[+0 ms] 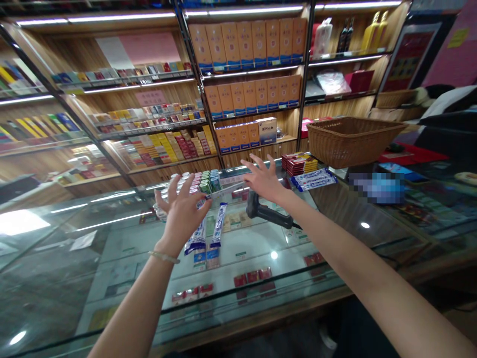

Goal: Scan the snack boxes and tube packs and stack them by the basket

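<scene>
My left hand [182,206], with a pale bangle on the wrist, hovers over the glass counter [257,248], fingers spread and nothing visible in them. Partly beneath it lie blue-and-white snack packets; a single long packet [219,224] rests just to its right. My right hand [266,180] is held out above the counter, its fingers apart. A black handheld barcode scanner [270,214] lies on the glass below that wrist. Behind the hands stand several small round containers [210,181] in pink, green and blue. Further right is a pile of blue-and-white long packets [313,179].
Red and yellow packs [300,163] are stacked at the counter's back, beside a wicker basket [352,141]. Shelves behind hold orange boxes [246,44] and cigarette packs [175,149]. Red packs [254,278] sit under the glass. A blurred blue item [387,188] lies at right.
</scene>
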Tool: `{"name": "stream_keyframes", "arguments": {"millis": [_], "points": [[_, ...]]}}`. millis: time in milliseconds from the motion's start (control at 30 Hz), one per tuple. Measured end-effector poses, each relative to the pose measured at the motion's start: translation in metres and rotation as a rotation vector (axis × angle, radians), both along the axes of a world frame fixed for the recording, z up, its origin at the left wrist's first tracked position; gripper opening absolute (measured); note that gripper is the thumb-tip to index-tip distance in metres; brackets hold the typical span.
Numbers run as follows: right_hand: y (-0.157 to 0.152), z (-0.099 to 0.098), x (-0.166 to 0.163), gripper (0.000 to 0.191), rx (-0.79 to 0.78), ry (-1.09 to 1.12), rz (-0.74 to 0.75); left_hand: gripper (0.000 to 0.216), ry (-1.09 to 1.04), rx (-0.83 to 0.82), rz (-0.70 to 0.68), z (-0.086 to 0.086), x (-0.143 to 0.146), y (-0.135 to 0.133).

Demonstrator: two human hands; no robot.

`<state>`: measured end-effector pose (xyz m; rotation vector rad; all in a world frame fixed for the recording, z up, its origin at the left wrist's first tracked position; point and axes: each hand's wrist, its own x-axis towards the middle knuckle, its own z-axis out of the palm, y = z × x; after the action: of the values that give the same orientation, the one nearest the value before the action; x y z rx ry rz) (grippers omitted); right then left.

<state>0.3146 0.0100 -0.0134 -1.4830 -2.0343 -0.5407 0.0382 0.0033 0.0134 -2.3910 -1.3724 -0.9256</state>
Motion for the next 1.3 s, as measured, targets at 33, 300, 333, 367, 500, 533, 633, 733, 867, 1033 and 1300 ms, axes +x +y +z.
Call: {"name": "stream_keyframes", "arguments": {"millis": [33,300,333,367,500,533,633,733,867,1033,1300], "points": [[-0.002,0.001,0.007,0.019,-0.011,0.011,-0.019,0.025,-0.018,-0.022,-0.01,0.0,0.006,0.005],[-0.015,0.002,0.052,0.024,-0.158,0.14,-0.101,0.03,-0.08,-0.135,0.006,-0.009,0.045,0.031],[-0.016,0.002,0.055,0.025,-0.163,0.153,-0.103,0.03,-0.084,-0.139,0.005,-0.01,0.048,0.033],[-0.017,0.002,0.058,0.026,-0.169,0.164,-0.104,0.029,-0.084,-0.141,0.01,-0.01,0.051,0.033],[-0.022,0.003,0.063,0.027,-0.194,0.188,-0.107,0.029,-0.056,-0.142,0.041,-0.01,0.061,0.03],[-0.023,0.004,0.063,0.028,-0.197,0.193,-0.111,0.03,-0.048,-0.14,0.039,-0.01,0.063,0.029],[-0.025,0.002,0.065,0.029,-0.202,0.221,-0.127,0.031,-0.054,-0.106,0.035,-0.013,0.068,0.026],[-0.026,-0.004,0.066,0.031,-0.189,0.26,-0.146,0.04,-0.094,-0.05,0.048,-0.018,0.076,0.021],[-0.025,-0.015,0.066,0.03,-0.173,0.286,-0.183,0.056,-0.003,0.035,-0.009,-0.021,0.09,0.011],[-0.026,-0.02,0.064,0.029,-0.197,0.316,-0.184,0.044,0.112,0.086,-0.107,-0.024,0.103,0.0],[-0.032,-0.021,0.062,0.033,-0.187,0.307,-0.161,0.025,0.096,0.111,-0.102,-0.031,0.1,-0.002]]}}
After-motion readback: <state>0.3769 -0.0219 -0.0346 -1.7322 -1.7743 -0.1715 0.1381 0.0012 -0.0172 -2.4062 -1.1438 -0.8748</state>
